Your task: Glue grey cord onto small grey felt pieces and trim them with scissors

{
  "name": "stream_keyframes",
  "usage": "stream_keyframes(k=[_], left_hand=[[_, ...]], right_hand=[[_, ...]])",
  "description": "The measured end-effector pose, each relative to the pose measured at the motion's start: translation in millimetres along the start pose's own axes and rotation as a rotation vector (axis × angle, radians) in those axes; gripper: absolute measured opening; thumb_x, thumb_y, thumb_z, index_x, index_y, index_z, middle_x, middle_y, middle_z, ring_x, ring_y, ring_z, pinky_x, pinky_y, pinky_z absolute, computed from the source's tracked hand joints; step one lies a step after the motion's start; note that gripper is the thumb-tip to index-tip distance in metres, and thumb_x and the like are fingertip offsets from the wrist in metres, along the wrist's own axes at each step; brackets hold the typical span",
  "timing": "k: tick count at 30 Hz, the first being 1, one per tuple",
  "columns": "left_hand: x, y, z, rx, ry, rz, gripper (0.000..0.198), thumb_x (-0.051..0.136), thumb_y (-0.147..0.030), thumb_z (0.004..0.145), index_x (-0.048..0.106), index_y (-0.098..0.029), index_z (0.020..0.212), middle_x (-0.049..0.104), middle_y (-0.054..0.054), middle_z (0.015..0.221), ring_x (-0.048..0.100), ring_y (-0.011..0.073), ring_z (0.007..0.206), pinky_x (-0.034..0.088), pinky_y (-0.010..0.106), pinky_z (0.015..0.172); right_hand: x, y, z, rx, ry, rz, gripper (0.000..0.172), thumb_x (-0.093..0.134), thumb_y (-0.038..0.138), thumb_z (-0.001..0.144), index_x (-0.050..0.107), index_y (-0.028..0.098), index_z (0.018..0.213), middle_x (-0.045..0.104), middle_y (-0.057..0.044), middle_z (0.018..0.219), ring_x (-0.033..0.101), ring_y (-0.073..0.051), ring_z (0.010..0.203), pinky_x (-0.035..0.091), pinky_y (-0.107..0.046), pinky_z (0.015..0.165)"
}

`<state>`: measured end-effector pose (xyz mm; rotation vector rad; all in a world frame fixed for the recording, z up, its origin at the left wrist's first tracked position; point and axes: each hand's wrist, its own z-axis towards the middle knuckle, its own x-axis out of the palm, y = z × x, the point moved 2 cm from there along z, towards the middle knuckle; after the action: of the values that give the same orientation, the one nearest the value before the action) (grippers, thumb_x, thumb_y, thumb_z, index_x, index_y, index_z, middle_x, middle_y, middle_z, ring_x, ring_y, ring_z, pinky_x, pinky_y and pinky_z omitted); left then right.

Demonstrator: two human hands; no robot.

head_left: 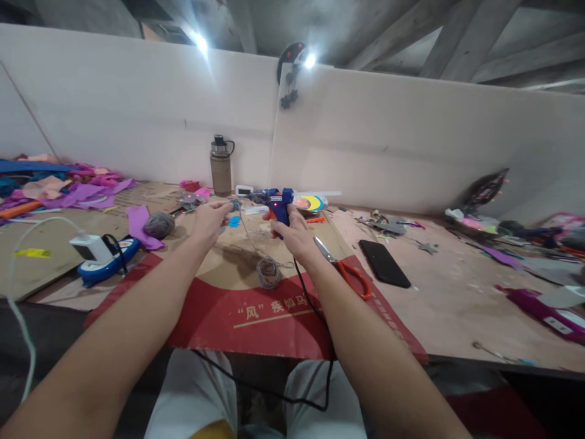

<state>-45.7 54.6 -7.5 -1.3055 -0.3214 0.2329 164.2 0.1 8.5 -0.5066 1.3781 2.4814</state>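
Observation:
My right hand point(297, 233) is wrapped around the grip of a blue hot glue gun point(280, 200), whose nozzle points left and whose black cord runs down across the table edge. A pale glue stick point(326, 193) appears to stick out from its rear. My left hand point(210, 221) pinches a small grey yarn piece point(236, 205) close to the nozzle; its exact shape is blurred. From there a thin strand seems to hang toward a loose ball of grey yarn point(269, 272) on the red and tan cardboard point(201, 317).
Red-handled scissors point(350, 274) and a black phone point(384, 263) lie to the right. Behind stands a bottle point(221, 167). At left are a second yarn ball point(159, 225), a blue power strip point(107, 262) and fabric scraps point(86, 192). A purple tool point(543, 311) sits far right.

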Motion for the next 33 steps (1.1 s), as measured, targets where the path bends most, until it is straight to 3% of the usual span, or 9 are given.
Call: stream_keyframes(k=[3,7,20,33], left_hand=[[0.4,-0.4,0.4,0.035,0.032,0.025,0.021,0.073,-0.031,0.061,0.068,-0.014,0.072,0.054,-0.002,0.054,0.047,0.0074,0.047,0.038,0.018,0.045],[1.5,-1.5,-0.4,0.054,0.055,0.037,0.022,0.073,-0.032,0.062,0.069,-0.014,0.073,0.053,-0.002,0.052,0.045,0.0079,0.045,0.036,0.019,0.044],[8.4,-14.0,-15.4,0.068,0.095,0.044,0.014,0.071,-0.028,0.066,0.069,-0.015,0.071,0.053,-0.001,0.053,0.044,0.0074,0.046,0.035,0.018,0.044],[8.1,-12.7,-13.2,0.114,0.073,0.024,0.015,0.073,-0.028,0.065,0.070,-0.015,0.072,0.052,-0.002,0.051,0.041,0.0073,0.045,0.031,0.020,0.043]], right_hand=[[2.8,-0.3,0.9,-0.026,0.020,0.185,0.029,0.048,0.028,0.080,0.056,0.022,0.108,0.064,-0.001,0.088,0.052,-0.012,0.062,0.048,-0.027,0.061],[7.4,-4.1,2.4,-0.029,0.045,0.237,0.025,0.050,0.030,0.080,0.054,0.021,0.102,0.062,-0.001,0.088,0.049,-0.011,0.061,0.045,-0.025,0.058],[8.1,-7.8,3.4,-0.015,0.032,0.085,0.023,0.051,0.024,0.081,0.055,0.021,0.103,0.064,-0.005,0.094,0.058,-0.019,0.087,0.049,-0.034,0.080],[8.0,-8.5,3.1,-0.011,0.008,-0.006,0.029,0.051,0.027,0.081,0.053,0.018,0.109,0.064,-0.007,0.095,0.057,-0.020,0.085,0.047,-0.035,0.081]])
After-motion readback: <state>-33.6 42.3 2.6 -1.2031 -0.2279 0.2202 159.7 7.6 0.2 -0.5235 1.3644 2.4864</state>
